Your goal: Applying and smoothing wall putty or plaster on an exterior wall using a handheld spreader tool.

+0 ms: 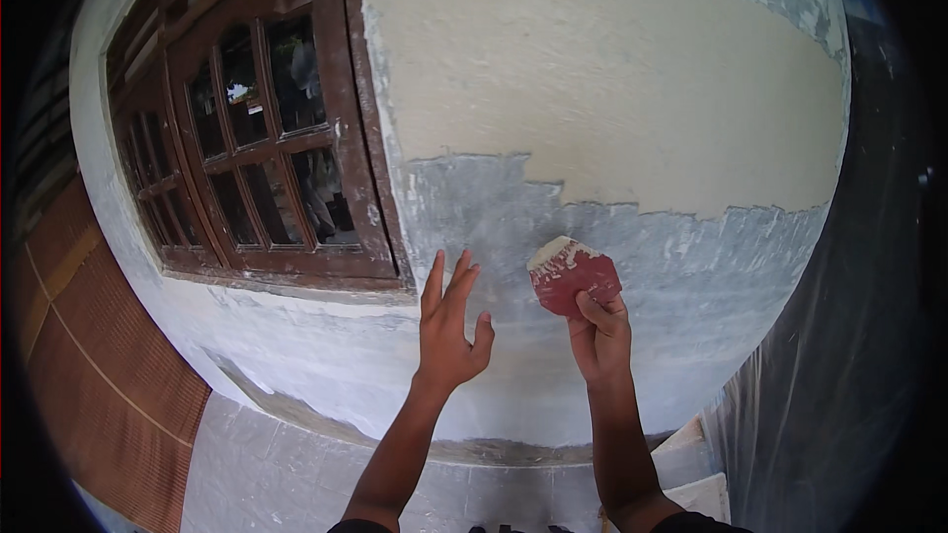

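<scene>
In my right hand [600,336] I grip a flat, dark red scraper [573,279], thumb across its face. Cream-coloured paste clings to its upper left edge. My left hand [454,331] is raised near the wall with fingers stretched and the thumb apart, holding nothing. Both hands are in front of the grey lower part of the wall [474,207]. Above them a broad layer of cream-coloured filler [612,69] covers the wall, its lower border stepped and ragged.
A brown wooden window [262,148] with glass panes is set into the wall on the left. Beyond it hangs a woven brown blind [109,375]. Clear plastic sheeting [790,415] hangs at the right. Grey floor tiles [267,464] run along the wall's foot.
</scene>
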Demonstrator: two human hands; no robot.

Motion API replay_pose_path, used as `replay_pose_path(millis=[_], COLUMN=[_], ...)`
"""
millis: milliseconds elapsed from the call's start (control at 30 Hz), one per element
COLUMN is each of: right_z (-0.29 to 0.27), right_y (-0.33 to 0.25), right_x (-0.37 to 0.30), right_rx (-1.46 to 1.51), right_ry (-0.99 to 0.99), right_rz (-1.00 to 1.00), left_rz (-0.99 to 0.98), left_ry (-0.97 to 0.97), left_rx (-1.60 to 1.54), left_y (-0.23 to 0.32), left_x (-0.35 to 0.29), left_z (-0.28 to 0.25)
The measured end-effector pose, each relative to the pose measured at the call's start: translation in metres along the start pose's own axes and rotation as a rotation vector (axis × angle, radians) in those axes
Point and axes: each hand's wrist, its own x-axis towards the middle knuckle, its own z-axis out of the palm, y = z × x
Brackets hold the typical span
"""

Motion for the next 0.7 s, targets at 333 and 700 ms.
replay_pose_path(millis=[333, 700], right_z=[0.073, 0.104], right_y=[0.041, 0.028], right_x=[0.029, 0.061], right_rx=[-0.198, -0.93], right_ry=[0.127, 0.092], right_rz=[-0.164, -0.536], left_rz=[0.123, 0.185], left_ry=[-0.052, -0.048], left_rx=[-0.036, 0.056], left_y=[-0.067, -0.093], left_x=[0.047, 0.087], left_z=[-0.054, -0.048])
